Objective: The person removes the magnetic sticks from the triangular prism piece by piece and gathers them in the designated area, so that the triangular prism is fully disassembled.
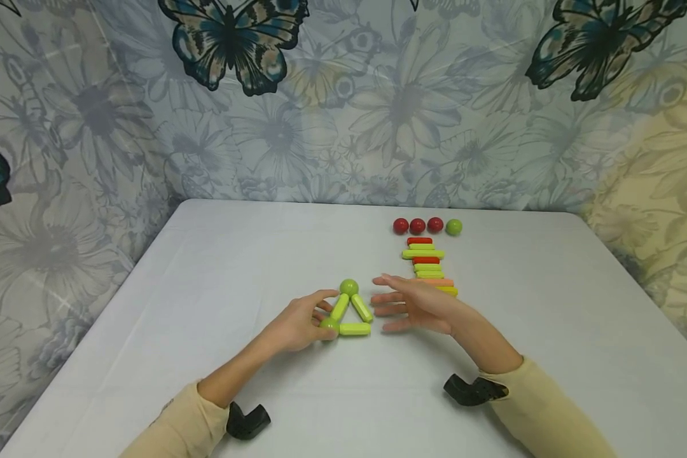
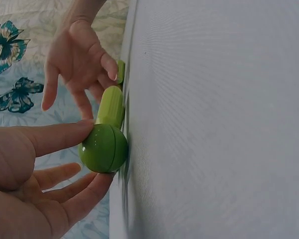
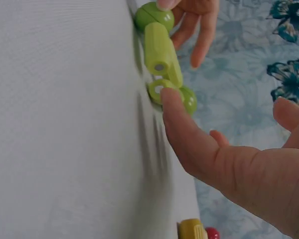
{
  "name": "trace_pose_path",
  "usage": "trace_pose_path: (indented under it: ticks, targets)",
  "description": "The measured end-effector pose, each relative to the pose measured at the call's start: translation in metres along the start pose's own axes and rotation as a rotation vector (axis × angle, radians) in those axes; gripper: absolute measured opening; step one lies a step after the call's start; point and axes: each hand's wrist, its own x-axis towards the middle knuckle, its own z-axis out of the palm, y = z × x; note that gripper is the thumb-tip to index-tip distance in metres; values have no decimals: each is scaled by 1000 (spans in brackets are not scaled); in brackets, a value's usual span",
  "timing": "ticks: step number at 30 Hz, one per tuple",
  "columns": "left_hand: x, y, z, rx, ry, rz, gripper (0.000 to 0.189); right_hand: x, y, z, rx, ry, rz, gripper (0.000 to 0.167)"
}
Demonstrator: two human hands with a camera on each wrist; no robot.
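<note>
Three green rods and two green balls lie on the white table as a triangle shape, its lower right corner without a ball. My left hand [image 1: 298, 323] pinches the lower left ball [image 2: 103, 149] between thumb and fingers. From that ball run the bottom rod [image 1: 355, 329] and the left rod [image 1: 340, 307]. The top ball [image 1: 349, 287] joins the left rod to the right rod [image 1: 362, 308]. Just right of the shape, my right hand [image 1: 420, 306] holds nothing, its fingers extended and spread. In the right wrist view, small metallic discs show in the rod ends [image 3: 159, 66].
Behind my right hand lies a column of short rods, among them a red rod [image 1: 420, 241], a long green rod [image 1: 423, 254] and an orange rod [image 1: 438, 282]. Beyond them, three red balls [image 1: 417, 226] and one green ball [image 1: 454, 227] form a row near the table's far edge.
</note>
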Motion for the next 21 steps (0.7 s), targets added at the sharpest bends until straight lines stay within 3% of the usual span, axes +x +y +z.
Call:
trace_pose_path:
  ticks: [6, 21]
  targets:
    - [0, 0, 0, 10, -3, -5, 69, 4, 7, 4, -15, -8, 40, 66]
    - [1, 0, 0, -16, -17, 24, 71, 9, 14, 12, -6, 2, 39, 60]
